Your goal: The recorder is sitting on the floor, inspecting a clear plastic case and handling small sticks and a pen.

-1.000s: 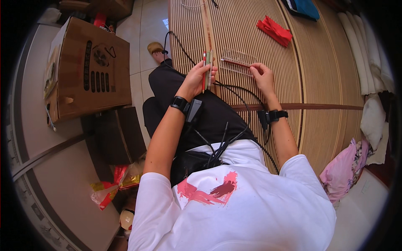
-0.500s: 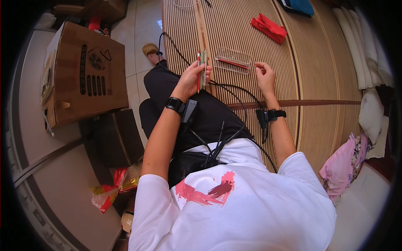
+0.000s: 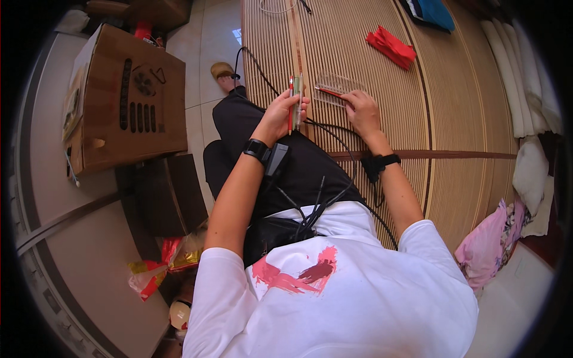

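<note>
Upright in my left hand is a small bunch of pens: a red pen, a green one and a clear one. The fingers are wrapped around their middles. To the right, a clear plastic box rests on the slatted mat. My right hand reaches over the near right part of this box. Thumb and fingertips close on the right end of a slim red and dark pen there, and they cover that end.
Beyond the box lies a crumpled red cloth or pouch, with a blue and black item farther off. Black cables run across my lap and mat. At left on the floor stands a large cardboard box.
My right hand has moved left from beside the clear box onto the pen in it. The left hand still grips its pens. The whole view has shifted slightly.
</note>
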Demonstrator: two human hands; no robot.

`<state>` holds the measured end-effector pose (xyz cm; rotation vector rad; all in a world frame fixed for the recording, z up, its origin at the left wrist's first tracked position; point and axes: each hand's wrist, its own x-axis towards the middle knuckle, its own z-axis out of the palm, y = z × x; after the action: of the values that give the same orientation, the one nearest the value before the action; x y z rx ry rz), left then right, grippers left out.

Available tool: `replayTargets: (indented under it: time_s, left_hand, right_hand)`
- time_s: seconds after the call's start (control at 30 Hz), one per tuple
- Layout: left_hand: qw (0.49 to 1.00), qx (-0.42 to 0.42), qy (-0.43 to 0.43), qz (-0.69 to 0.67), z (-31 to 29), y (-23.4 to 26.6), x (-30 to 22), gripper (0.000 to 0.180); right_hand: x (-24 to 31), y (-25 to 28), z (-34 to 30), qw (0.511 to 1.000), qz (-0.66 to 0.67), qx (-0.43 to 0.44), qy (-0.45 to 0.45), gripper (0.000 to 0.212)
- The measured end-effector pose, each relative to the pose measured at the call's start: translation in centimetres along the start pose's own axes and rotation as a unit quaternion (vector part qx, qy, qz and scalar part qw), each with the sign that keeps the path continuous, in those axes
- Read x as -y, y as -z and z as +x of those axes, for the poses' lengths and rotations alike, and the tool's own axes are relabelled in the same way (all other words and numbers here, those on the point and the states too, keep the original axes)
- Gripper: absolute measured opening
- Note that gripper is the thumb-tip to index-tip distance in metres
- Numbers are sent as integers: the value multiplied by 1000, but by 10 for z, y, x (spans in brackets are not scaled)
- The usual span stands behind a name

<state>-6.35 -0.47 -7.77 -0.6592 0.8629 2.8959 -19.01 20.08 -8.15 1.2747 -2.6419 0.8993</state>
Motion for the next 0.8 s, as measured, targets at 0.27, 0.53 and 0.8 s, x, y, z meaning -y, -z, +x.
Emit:
replayTargets:
  time_s: [0.27, 0.53, 0.8]
  left_hand:
    - [1000, -12, 7, -3, 2, 1, 1, 21]
    - [1000, -11, 9, -10, 2, 1, 1, 23]
    - [1000, -8, 9, -9, 2, 0, 1, 23]
  right_hand:
    - [-6, -1, -1, 1000, 13, -1, 8, 15]
    - [-5, -2, -2, 1000, 18, -1, 24, 15]
    - [-4, -2, -2, 1000, 18, 7, 11, 15]
